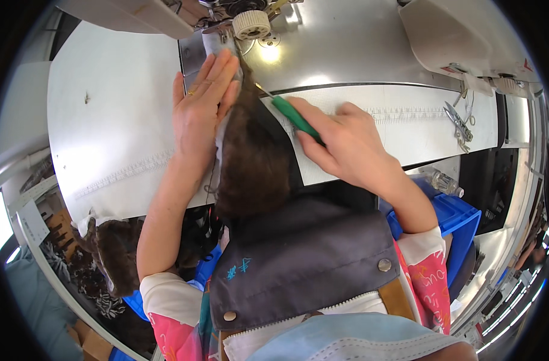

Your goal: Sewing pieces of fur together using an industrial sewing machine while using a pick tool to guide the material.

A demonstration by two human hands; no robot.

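Observation:
A strip of brown fur (256,156) with a white backing runs from under the sewing machine's head down over the table's front edge. My left hand (205,102) lies flat on its pale upper part, fingers stretched toward the machine's needle area. In my right hand (347,138) is an awl with a green handle (291,115). Its thin metal tip points left and rests at or just above the fur's right edge; whether it touches I cannot tell. The needle and presser foot are mostly hidden beneath the sewing machine (250,24) with its white knurled wheel.
Small scissors (458,122) lie on the right of the white table (118,120), which has printed ruler scales. Brown fur pieces (115,249) hang at the lower left. A blue bin (461,213) with a clear plastic bottle (446,182) stands at the right. A dark apron covers my lap.

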